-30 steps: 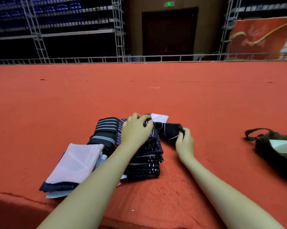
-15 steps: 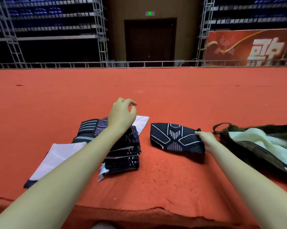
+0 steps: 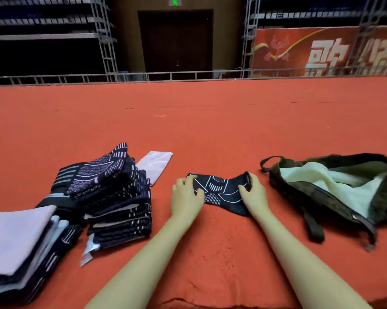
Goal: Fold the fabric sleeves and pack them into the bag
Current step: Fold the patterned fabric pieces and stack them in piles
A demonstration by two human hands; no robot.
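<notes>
Left hand (image 3: 185,197) has left the stack (image 3: 119,197) and joined the right hand (image 3: 253,195) on the dark sleeve (image 3: 221,192), now flat on the red surface (image 3: 210,130). Both hands' fingers pinch its ends: fold comes next. Open bag (image 3: 321,192) sits just right, path unobstructed.

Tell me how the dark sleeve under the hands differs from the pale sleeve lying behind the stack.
The dark sleeve is navy with white line patterns; the pale sleeve is pinkish. Both hands hold the dark sleeve; nothing touches the pale one. The dark sleeve looks rumpled, the pale one flat. Both lie on the red carpet.
</notes>
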